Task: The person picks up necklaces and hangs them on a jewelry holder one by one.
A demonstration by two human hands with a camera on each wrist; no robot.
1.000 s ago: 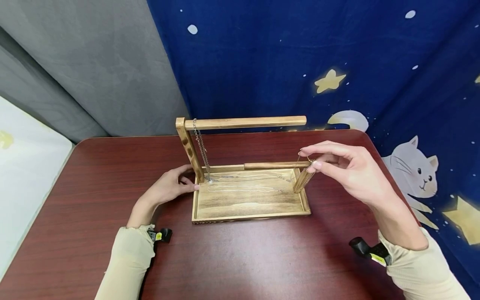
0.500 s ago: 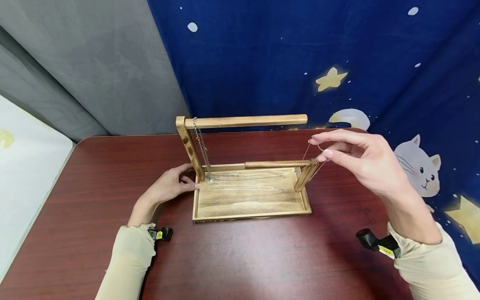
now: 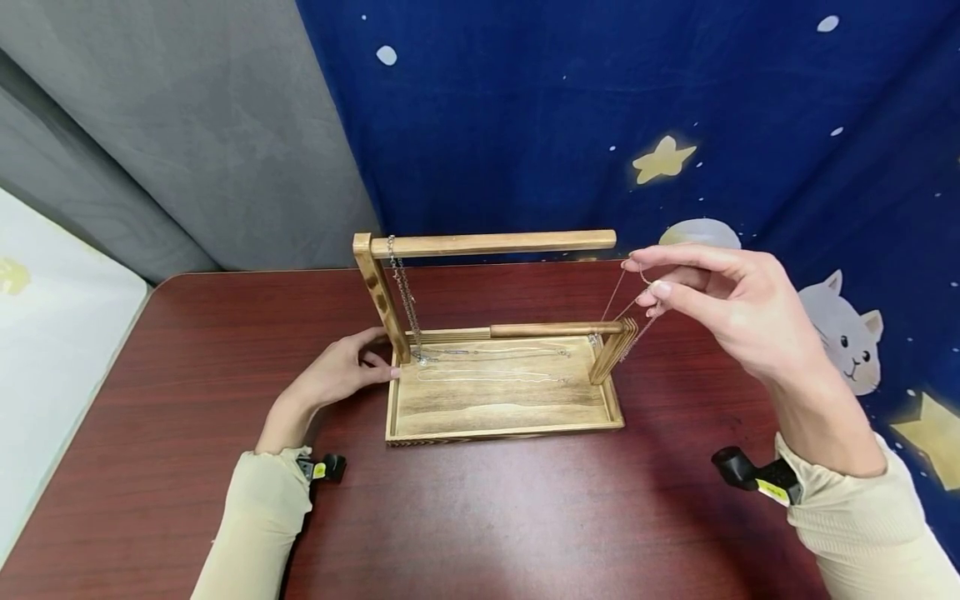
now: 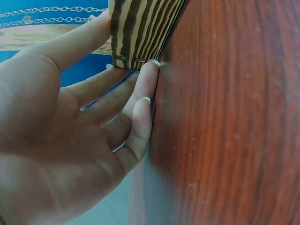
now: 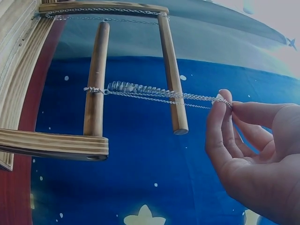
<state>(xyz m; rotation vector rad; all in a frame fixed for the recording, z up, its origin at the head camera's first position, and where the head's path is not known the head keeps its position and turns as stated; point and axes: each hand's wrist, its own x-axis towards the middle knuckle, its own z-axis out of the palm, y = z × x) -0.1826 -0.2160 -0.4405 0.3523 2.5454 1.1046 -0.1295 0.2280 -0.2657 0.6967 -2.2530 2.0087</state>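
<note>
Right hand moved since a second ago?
Yes. In the head view, the right hand has risen and shifted right against the lower wooden bar: its fingertips were at the bar's right end, now they're above it.

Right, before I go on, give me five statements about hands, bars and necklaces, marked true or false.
1. The right hand pinches a necklace. True.
2. The left hand dangles a necklace in the air. False: it holds the left end of the tray.
3. Fine chains lie in the tray. True.
4. The hanging necklace is at the upper bar's right end. False: left end.
5. The lower bar meets the right post. True.
</note>
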